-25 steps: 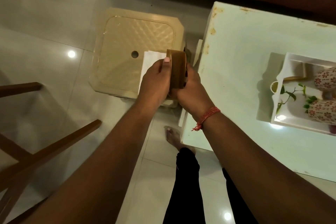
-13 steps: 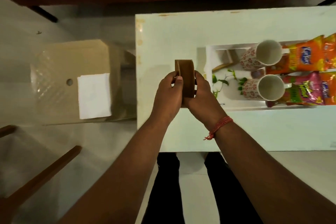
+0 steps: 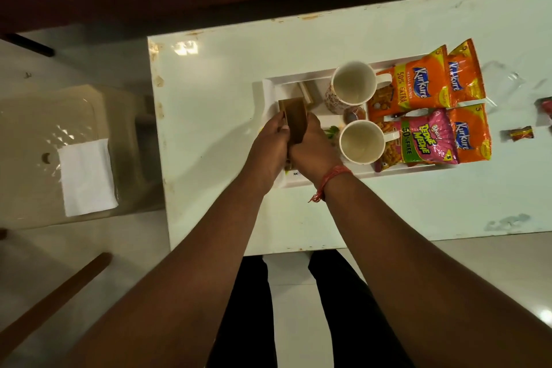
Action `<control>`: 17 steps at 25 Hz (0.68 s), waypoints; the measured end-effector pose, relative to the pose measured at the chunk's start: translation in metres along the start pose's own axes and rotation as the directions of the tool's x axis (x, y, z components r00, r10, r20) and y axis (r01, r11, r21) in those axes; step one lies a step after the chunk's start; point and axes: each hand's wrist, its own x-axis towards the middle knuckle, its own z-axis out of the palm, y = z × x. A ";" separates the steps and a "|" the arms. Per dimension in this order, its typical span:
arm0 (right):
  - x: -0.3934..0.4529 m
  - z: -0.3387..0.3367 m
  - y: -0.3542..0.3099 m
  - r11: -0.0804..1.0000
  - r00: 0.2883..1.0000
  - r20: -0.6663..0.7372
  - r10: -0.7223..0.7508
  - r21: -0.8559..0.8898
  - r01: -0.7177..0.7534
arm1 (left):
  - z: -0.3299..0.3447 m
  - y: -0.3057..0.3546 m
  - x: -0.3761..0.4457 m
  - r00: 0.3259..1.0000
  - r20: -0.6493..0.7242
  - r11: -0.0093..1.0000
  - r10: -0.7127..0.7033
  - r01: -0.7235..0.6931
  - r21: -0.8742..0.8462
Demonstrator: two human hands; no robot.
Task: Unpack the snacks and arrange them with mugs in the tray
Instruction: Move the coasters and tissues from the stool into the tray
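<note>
My left hand (image 3: 270, 146) and my right hand (image 3: 313, 149) together grip a small brown box-like object (image 3: 294, 119) over the left end of the white tray (image 3: 298, 81). In the tray stand two floral mugs, one farther (image 3: 352, 86) and one nearer (image 3: 361, 142), both upright with handles to the right. To the right of the mugs lie orange Kurkure packets (image 3: 418, 86) and a pink snack packet (image 3: 427, 140). Green leaves (image 3: 421, 130) printed on the tray peek out beside my right hand.
The tray sits on a white table (image 3: 215, 92). A small red-yellow wrapper (image 3: 521, 133) and clear plastic (image 3: 501, 81) lie at the table's right. A beige plastic stool (image 3: 59, 128) with white paper (image 3: 86, 176) stands to the left. A wooden chair leg (image 3: 53, 302) crosses lower left.
My hands carried the brown object rightward from above the stool, past the table's left part, to over the tray's left end. The view swung right, revealing the packets.
</note>
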 end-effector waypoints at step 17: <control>-0.043 0.102 -0.036 0.932 0.965 -0.034 -0.260 -0.270 0.241 | -0.143 -0.046 -0.007 0.934 -0.324 0.986 0.151 -0.166 -0.020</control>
